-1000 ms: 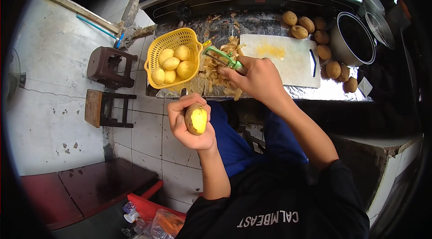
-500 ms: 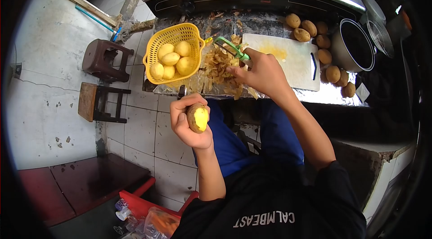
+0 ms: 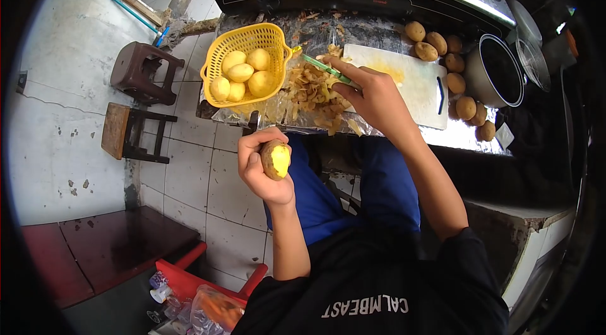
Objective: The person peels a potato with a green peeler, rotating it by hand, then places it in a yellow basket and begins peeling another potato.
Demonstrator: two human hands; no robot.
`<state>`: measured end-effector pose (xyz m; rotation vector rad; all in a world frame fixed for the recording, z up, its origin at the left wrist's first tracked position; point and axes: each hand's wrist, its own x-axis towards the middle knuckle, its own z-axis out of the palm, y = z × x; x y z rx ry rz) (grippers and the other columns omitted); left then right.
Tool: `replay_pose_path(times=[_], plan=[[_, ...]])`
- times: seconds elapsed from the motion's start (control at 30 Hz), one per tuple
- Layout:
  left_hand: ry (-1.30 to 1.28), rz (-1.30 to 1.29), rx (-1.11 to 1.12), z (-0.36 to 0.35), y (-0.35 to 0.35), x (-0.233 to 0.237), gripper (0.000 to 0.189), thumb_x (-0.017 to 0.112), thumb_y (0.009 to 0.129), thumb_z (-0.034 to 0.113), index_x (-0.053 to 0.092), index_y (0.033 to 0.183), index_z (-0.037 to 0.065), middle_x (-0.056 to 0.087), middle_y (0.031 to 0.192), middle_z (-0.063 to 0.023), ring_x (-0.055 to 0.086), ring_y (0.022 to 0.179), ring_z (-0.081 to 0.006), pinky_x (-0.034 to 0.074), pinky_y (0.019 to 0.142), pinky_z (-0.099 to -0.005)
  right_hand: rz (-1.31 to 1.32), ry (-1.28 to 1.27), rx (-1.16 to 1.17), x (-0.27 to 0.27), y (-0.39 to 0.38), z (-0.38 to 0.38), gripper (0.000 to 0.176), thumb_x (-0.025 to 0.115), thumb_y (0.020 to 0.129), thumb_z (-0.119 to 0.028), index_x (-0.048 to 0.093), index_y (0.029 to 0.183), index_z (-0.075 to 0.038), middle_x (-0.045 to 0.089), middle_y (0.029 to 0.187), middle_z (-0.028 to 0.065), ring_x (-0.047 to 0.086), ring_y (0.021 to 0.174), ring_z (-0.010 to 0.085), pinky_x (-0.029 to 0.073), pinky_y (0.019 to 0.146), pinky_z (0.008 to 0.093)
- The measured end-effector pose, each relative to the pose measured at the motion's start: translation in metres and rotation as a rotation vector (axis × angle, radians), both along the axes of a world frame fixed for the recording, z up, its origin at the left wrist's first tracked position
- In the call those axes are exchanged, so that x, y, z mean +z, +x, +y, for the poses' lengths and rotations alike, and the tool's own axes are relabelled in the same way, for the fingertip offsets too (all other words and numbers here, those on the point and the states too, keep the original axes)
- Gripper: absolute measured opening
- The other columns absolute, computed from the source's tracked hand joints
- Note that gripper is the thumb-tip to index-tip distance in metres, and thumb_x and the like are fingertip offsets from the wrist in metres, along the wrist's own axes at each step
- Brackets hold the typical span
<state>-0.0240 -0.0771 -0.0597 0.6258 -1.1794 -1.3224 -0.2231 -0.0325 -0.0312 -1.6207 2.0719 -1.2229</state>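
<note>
My left hand (image 3: 255, 171) is wrapped around a partly peeled potato (image 3: 278, 159), whose bare yellow flesh faces up beside brown skin. In my right hand (image 3: 372, 92) is a green peeler (image 3: 327, 69), its head pointing left over a heap of potato peelings (image 3: 314, 96). The peeler and the potato are well apart. Left of the heap stands a yellow plastic basket (image 3: 210, 65) with several peeled potatoes (image 3: 240, 72) inside. Under and beyond my right wrist lies a white cutting board (image 3: 416, 92) with a yellow stain.
Several unpeeled potatoes (image 3: 466, 108) lie along the board's right side, near a metal pot (image 3: 519, 82). A black Rinnai stove (image 3: 379, 2) borders the far edge. Two stools, a brown plastic one (image 3: 136, 75) and a wooden-topped one (image 3: 115, 132), stand on the left floor.
The peeler has turned in my right hand, so its head now shows edge-on. My left hand still holds the potato in nearly the same place. The camera view has shifted slightly.
</note>
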Motion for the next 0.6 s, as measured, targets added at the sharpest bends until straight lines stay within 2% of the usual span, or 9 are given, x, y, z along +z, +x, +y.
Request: replay_pose_path(times=[0.17, 0.23, 0.37, 0.43, 0.47, 0.53, 0.57, 0.6], plan=[[-0.013, 0.0, 0.01, 0.001, 0.001, 0.0, 0.035, 0.031, 0.09, 0.026, 0.05, 0.092, -0.002, 0.056, 0.08, -0.0205, 0.04, 0.048, -0.0139, 0.032, 0.042, -0.0232, -0.035, 0.035, 0.036, -0.004, -0.001, 0.0, 0.05, 0.066, 0.084, -0.011, 0.053, 0.133, -0.016, 0.067, 0.091, 0.0236, 0.064, 0.084, 0.041, 0.05, 0.074, 0.0448], [-0.013, -0.008, 0.013, 0.001, 0.002, -0.001, 0.035, 0.03, 0.09, 0.026, 0.05, 0.092, -0.002, 0.056, 0.08, -0.0202, 0.04, 0.047, -0.0138, 0.032, 0.042, -0.0229, -0.135, -0.016, -0.022, -0.003, 0.002, 0.0, 0.046, 0.066, 0.085, -0.011, 0.055, 0.129, -0.012, 0.066, 0.091, 0.025, 0.064, 0.083, 0.0416, 0.05, 0.073, 0.0449], [0.01, -0.005, 0.014, -0.001, 0.0, -0.003, 0.036, 0.03, 0.09, 0.026, 0.05, 0.092, -0.003, 0.056, 0.08, -0.0202, 0.04, 0.046, -0.014, 0.031, 0.041, -0.0229, -0.096, -0.021, -0.061, -0.004, -0.003, -0.001, 0.035, 0.064, 0.088, -0.014, 0.058, 0.121, -0.005, 0.067, 0.088, 0.0245, 0.064, 0.079, 0.0405, 0.05, 0.071, 0.043], [0.123, 0.1, -0.081, 0.0, 0.0, 0.004, 0.036, 0.03, 0.09, 0.027, 0.051, 0.093, -0.003, 0.056, 0.081, -0.02, 0.04, 0.045, -0.0142, 0.03, 0.04, -0.023, -0.206, 0.072, -0.056, 0.002, 0.0, 0.003, 0.03, 0.062, 0.092, -0.019, 0.059, 0.116, -0.003, 0.067, 0.08, 0.0215, 0.066, 0.072, 0.0337, 0.05, 0.066, 0.0388], [0.122, 0.097, -0.072, 0.0, -0.002, 0.008, 0.036, 0.03, 0.09, 0.027, 0.051, 0.093, -0.003, 0.056, 0.081, -0.02, 0.04, 0.045, -0.0142, 0.03, 0.04, -0.023, -0.208, 0.072, -0.047, 0.005, 0.006, 0.006, 0.03, 0.062, 0.092, -0.019, 0.059, 0.116, -0.003, 0.067, 0.08, 0.0215, 0.066, 0.072, 0.0337, 0.05, 0.066, 0.0388], [0.261, 0.149, -0.099, 0.001, -0.007, 0.015, 0.036, 0.032, 0.087, 0.028, 0.052, 0.089, -0.002, 0.058, 0.075, -0.0158, 0.044, 0.045, -0.0139, 0.033, 0.042, -0.0235, -0.468, 0.174, 0.095, 0.015, 0.022, 0.02, 0.035, 0.062, 0.093, -0.026, 0.059, 0.115, 0.001, 0.063, 0.068, 0.0168, 0.065, 0.064, 0.0257, 0.049, 0.062, 0.035], [0.204, 0.172, -0.193, -0.001, -0.003, 0.007, 0.038, 0.032, 0.089, 0.028, 0.052, 0.097, -0.002, 0.057, 0.085, -0.0196, 0.045, 0.049, -0.015, 0.033, 0.042, -0.0238, -0.458, 0.216, 0.108, 0.025, 0.034, 0.029, 0.04, 0.066, 0.09, -0.03, 0.059, 0.113, 0.003, 0.062, 0.068, 0.0158, 0.063, 0.063, 0.0243, 0.049, 0.061, 0.0346], [0.202, 0.174, -0.195, -0.001, -0.005, 0.004, 0.038, 0.032, 0.089, 0.028, 0.052, 0.097, -0.002, 0.057, 0.085, -0.0196, 0.045, 0.049, -0.015, 0.033, 0.042, -0.0238, -0.447, 0.258, 0.119, 0.033, 0.047, 0.035, 0.046, 0.069, 0.087, -0.033, 0.058, 0.111, 0.004, 0.061, 0.068, 0.0148, 0.062, 0.063, 0.0228, 0.049, 0.06, 0.0341]])
